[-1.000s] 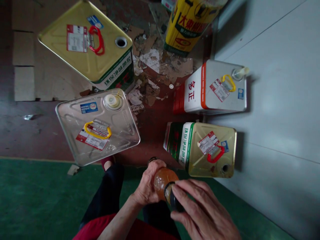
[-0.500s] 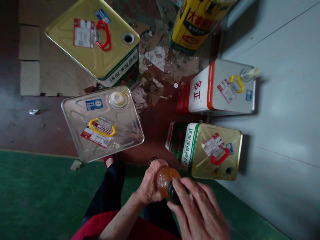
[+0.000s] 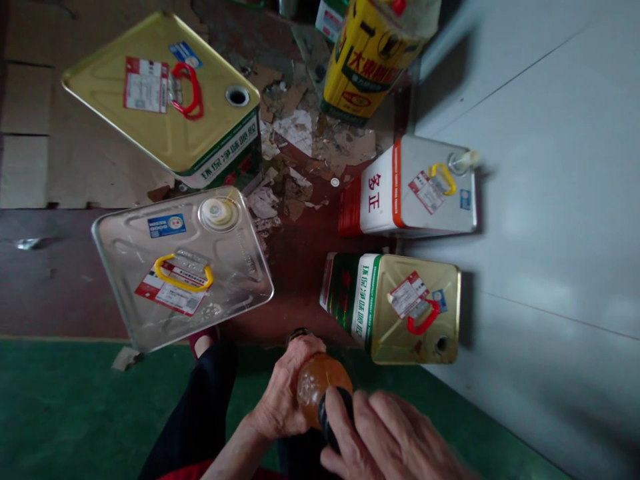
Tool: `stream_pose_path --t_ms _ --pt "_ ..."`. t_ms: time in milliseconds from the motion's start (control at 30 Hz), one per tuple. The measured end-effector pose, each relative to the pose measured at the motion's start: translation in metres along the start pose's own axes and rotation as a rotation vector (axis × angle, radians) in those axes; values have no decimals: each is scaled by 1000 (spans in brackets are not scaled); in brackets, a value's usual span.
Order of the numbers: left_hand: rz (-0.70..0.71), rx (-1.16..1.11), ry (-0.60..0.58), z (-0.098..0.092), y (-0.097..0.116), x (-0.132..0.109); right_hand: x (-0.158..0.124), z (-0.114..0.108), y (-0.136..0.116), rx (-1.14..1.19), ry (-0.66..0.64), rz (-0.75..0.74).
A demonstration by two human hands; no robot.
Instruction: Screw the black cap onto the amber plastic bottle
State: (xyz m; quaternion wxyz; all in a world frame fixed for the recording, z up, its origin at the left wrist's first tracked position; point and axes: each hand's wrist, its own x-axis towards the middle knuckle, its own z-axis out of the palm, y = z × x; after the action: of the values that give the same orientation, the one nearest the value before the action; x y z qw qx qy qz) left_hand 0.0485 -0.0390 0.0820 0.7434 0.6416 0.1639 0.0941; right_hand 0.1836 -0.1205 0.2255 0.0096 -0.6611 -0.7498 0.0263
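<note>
My left hand [image 3: 283,393] is wrapped round an amber bottle [image 3: 315,390] held low in the middle of the view. My right hand [image 3: 385,437] is closed over the bottle's black cap [image 3: 333,413] at its near end. Just beyond the bottle stands a gold-topped green can [image 3: 400,307] with a red handle and an open spout hole. To the left is a silver can [image 3: 183,263] with a yellow handle and a capped spout.
A large gold-topped can [image 3: 165,100] stands at the back left, a yellow printed can [image 3: 370,57] at the back, and a white and red can [image 3: 415,187] by the grey wall [image 3: 550,200]. Torn paper scraps [image 3: 295,153] litter the red floor. Green matting [image 3: 75,413] lies underfoot.
The view has shifted slightly, so the cans sit a little lower and further left. My right hand has slid lower over the cap; the left hand keeps its grip on the bottle.
</note>
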Motion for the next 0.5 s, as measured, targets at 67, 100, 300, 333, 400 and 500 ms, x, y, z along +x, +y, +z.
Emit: stream_pose_path --t_ms 67,100,300,333,400,500 --pt "-24 -1 -4 1 0 -3 4 3 3 67 18 -31" --pt "-39 1 -2 1 0 -4 7 5 5 109 27 -34" --pt "-125 28 -6 1 1 -6 19 16 16 269 158 -135" --pt "-125 39 0 1 1 -6 20 15 16 268 161 -142" --pt "-133 48 4 0 1 -6 24 14 16 180 186 -137" --pt "-164 16 3 0 1 -6 28 13 12 -32 254 -64"
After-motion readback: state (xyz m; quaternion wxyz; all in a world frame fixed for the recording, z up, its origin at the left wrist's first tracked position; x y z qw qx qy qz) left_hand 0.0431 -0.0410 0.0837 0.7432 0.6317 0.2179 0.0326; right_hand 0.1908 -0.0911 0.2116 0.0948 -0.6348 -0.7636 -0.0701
